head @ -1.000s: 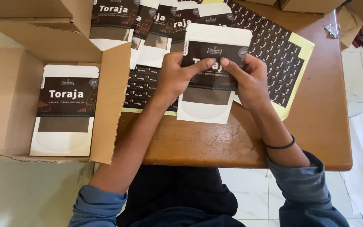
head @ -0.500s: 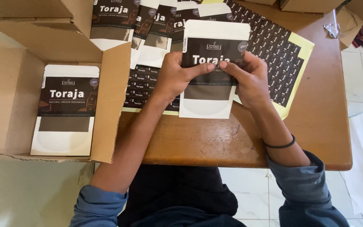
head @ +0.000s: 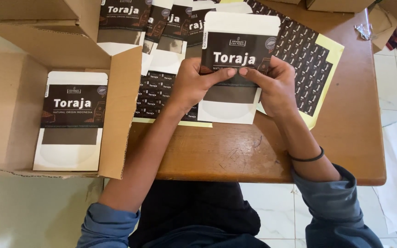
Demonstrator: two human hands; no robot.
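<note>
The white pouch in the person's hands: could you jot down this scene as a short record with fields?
held item: white pouch with a black label and a dark window
left hand: grips the pouch's left side, thumb on the label
right hand: grips its right side, thumb on the label
cardboard box: open, one like pouch lying flat inside
wooden table: more pouches, black sticker sheets

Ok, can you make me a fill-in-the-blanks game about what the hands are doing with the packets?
1. The left hand and right hand hold one white pouch with a ____ label.
2. Another pouch lies inside the ____ box.
3. The sticker sheet lies on a ____ table.
4. A black band circles the ____ wrist.

Missing words: black; cardboard; wooden; right
</note>
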